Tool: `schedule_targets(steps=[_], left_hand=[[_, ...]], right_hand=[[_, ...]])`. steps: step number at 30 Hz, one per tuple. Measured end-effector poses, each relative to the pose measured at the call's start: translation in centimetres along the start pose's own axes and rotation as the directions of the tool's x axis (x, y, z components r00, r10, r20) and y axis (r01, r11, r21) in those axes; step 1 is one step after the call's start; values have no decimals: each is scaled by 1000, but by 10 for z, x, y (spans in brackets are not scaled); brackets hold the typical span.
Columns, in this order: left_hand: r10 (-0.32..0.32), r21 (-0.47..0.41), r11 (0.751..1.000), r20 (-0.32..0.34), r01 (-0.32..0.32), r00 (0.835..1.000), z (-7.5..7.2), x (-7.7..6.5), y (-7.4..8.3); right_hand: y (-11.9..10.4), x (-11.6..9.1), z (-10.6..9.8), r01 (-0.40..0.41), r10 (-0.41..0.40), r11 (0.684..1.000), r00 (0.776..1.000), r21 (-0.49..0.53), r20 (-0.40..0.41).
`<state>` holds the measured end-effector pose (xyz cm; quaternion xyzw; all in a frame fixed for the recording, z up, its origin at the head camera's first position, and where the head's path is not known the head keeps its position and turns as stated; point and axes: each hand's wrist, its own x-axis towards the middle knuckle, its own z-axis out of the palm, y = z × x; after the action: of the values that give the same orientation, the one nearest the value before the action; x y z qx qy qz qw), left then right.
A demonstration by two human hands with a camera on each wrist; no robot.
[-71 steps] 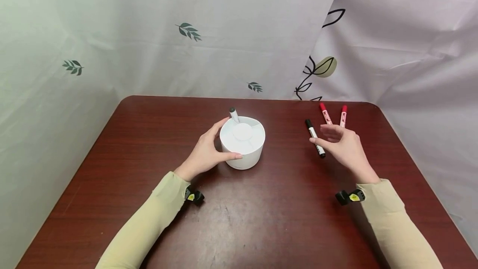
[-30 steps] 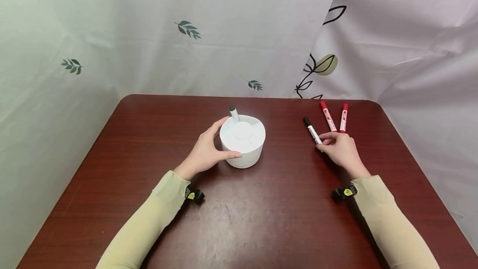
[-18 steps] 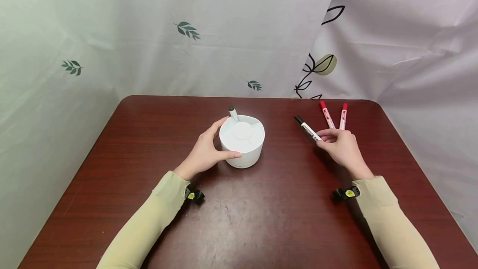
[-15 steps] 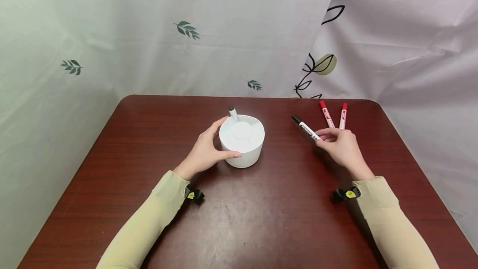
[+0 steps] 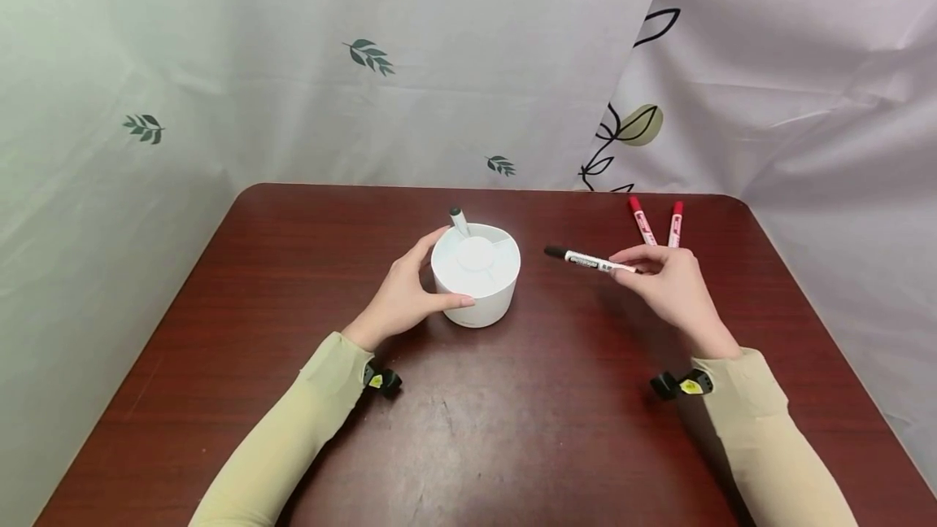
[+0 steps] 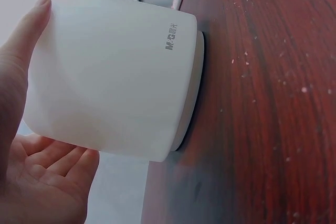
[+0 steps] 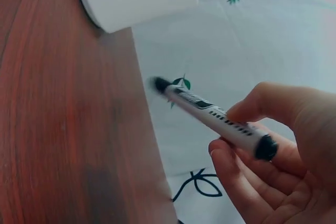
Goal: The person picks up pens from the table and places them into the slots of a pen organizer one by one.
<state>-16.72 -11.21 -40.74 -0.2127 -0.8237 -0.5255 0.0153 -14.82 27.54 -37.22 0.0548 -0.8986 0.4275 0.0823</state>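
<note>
A round white pen holder (image 5: pixel 479 307) stands on the table, a black-capped marker (image 5: pixel 459 222) leaning up out of its back compartment. My left hand (image 5: pixel 403 295) holds the pen holder from the left, thumb across its front and fingers round its back. In the left wrist view the pen holder (image 6: pixel 113 77) shows printed lettering near its base. To the right, my right hand (image 5: pixel 669 283) pinches a white whiteboard marker (image 5: pixel 586 260) near its tail end, black cap pointing left toward the pen holder. The right wrist view shows this marker (image 7: pixel 210 114) between thumb and fingers, slightly blurred.
Two red-capped markers, one on the left (image 5: pixel 642 222) and one on the right (image 5: pixel 676 224), lie behind my right hand near the back edge of the dark wooden table (image 5: pixel 468 429). A pale patterned curtain (image 5: pixel 439 104) hangs right behind the table.
My right hand has closed its fingers on the black-capped marker lying on the table, lifted it and swung its cap leftward. The left hand and pen holder have stayed put.
</note>
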Motion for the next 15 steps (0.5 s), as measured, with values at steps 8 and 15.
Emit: schedule_targets(steps=[8,15], left_hand=[[-3,-4,1000,-2,3,1000,0,-1,-2],[2,3,1000,-1,-2,1000,-1,0,-2]], right_hand=[[-11,2,0,1,11,992,995,122,-95],[-31,10,-2,57,-19,961,990,272,-142]])
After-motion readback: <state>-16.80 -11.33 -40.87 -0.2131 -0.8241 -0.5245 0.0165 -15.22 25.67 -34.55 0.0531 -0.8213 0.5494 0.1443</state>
